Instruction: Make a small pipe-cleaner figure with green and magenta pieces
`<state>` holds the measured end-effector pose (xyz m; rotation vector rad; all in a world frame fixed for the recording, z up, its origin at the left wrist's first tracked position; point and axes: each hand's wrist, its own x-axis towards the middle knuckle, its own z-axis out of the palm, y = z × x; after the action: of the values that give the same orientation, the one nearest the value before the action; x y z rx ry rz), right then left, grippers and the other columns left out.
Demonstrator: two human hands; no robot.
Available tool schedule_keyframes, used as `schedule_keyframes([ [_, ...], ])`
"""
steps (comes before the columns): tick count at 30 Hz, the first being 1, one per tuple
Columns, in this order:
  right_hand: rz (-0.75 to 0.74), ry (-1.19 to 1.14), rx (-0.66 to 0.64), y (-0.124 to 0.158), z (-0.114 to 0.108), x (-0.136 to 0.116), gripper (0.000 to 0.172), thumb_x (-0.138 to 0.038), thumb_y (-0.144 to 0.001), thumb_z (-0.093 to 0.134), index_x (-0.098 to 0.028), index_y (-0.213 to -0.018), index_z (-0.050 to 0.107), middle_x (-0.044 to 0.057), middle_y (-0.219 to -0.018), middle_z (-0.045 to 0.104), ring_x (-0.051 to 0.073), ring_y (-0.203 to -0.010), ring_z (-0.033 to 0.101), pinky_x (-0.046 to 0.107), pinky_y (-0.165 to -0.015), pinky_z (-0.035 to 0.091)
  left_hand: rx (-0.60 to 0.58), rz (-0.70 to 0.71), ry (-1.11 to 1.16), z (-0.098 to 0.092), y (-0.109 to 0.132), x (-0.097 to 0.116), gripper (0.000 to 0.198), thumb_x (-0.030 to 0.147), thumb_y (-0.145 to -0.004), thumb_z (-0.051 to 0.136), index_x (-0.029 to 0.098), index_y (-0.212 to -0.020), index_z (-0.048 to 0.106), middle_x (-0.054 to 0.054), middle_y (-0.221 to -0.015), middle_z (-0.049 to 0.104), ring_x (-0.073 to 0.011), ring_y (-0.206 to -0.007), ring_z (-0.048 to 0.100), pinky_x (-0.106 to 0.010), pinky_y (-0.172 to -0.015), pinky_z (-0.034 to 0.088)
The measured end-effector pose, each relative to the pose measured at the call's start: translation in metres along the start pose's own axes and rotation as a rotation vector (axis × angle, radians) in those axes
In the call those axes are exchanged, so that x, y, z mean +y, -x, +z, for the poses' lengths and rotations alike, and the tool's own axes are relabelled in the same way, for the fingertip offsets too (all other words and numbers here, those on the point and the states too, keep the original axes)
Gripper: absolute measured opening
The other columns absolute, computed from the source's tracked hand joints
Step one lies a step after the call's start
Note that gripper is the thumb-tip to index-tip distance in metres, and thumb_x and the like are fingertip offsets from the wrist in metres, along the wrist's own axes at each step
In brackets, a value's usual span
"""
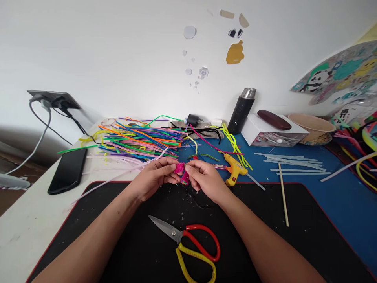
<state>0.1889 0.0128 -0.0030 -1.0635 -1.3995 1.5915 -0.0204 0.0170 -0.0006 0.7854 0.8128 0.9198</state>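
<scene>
My left hand (157, 173) pinches one end of a magenta coiled pipe cleaner piece (179, 168) between thumb and fingers. From the other side, my right hand (207, 179) grips the same piece, its fingertips almost meeting the left ones. A lower part of the piece, with a speck of green, hangs between the hands; the fingers hide some of it. Scissors (174, 233) with one red and one yellow handle lie spread on the black mat (129, 239), below the hands. Just right of my right hand rests a yellow hot glue gun (235, 169).
Many coloured pipe cleaners (141, 139) are heaped behind the hands. At left lies a black phone (67, 169). A black thermos (242, 111) and a white box (272, 131) stand by the wall. Glue sticks (294, 161) and a wooden stick (283, 195) lie at right.
</scene>
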Motion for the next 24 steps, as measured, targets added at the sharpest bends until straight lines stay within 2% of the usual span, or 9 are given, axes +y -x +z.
schedule_keyframes([
  [11,0.011,-0.005,-0.006,0.0011,0.0004,-0.0017,0.04,-0.059,-0.093,0.069,-0.02,-0.094,0.064,-0.009,-0.05,0.052,0.01,-0.041,0.043,0.025,-0.045,0.034,0.014,0.026,-0.028,0.0004,0.0002,-0.0005,0.037,0.031,-0.077,0.096,0.012,-0.103,0.078,-0.005,-0.085,0.079,-0.0158,-0.069,0.077,-0.022,-0.066,0.065],
  [24,0.041,-0.004,-0.013,0.0001,0.002,-0.0009,0.038,-0.056,-0.091,0.071,-0.019,-0.098,0.064,-0.009,-0.052,0.054,0.01,-0.041,0.045,0.024,-0.045,0.035,0.07,0.048,-0.061,0.0035,-0.0009,-0.0018,0.039,0.034,-0.068,0.101,0.014,-0.093,0.078,-0.002,-0.082,0.077,-0.0144,-0.064,0.076,-0.022,-0.063,0.063],
])
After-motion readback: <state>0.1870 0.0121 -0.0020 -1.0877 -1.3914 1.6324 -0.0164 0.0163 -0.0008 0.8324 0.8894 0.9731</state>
